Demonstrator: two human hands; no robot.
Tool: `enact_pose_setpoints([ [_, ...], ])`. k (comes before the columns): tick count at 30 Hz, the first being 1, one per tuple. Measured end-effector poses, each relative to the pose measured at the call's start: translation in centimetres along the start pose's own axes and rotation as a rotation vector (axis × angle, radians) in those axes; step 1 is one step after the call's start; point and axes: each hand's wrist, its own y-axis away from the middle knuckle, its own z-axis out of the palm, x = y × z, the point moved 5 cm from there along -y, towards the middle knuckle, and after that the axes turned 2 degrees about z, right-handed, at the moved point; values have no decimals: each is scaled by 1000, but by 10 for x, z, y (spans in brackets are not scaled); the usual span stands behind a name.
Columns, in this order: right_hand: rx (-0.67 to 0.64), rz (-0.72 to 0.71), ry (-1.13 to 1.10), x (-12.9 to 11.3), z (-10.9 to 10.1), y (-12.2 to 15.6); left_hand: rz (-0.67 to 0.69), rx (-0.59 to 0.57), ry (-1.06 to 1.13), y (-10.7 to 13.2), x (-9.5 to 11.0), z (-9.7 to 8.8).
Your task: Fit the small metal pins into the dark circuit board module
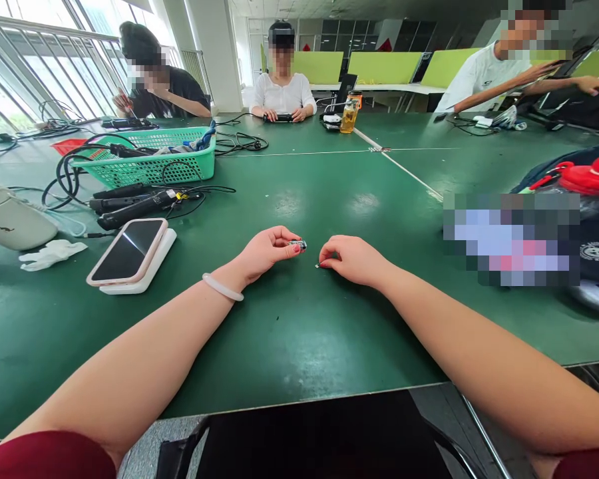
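Observation:
My left hand (265, 251) rests on the green table (299, 319) with its fingers pinched round a small dark and silver metal part (297, 244). A pale bangle sits on that wrist. My right hand (352, 258) lies a short way to the right, fingers curled and pressed down at a tiny dark piece (318, 266) on the table top. What that piece is, I cannot make out. The two hands are a few centimetres apart.
A phone on a white pad (130, 256) lies to the left, with white gloves (52, 254), black tools and cables (130, 203) and a green basket (150, 156) behind. Three people sit at the far side. A bottle (349, 114) stands mid-table. Bags and a red cap (592, 174) crowd the right.

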Motion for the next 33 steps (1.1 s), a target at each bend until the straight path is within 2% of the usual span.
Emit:
enact_pose_setpoints([
  [4,-1,25,38,-6,2,1,-18,-11,-75,0,-2,1],
  [12,8,129,-61,-5,7,0,-17,-37,-189,-1,-3,4],
  [19,22,62,37,-12,4,2,-8,-48,-203,-2,-5,4],
  [24,37,69,128,-16,7,1,5,-86,-253,-2,-9,4],
  [26,71,88,131,-14,5,1,17,-96,-281,-2,-9,4],
  [29,197,122,90,-14,-6,3,26,-94,-338,-1,-7,5],
  [31,265,102,42,-19,-13,6,26,-91,-362,-1,-6,5],
  [33,274,47,17,-28,-14,9,26,-95,-367,-1,-6,6],
])
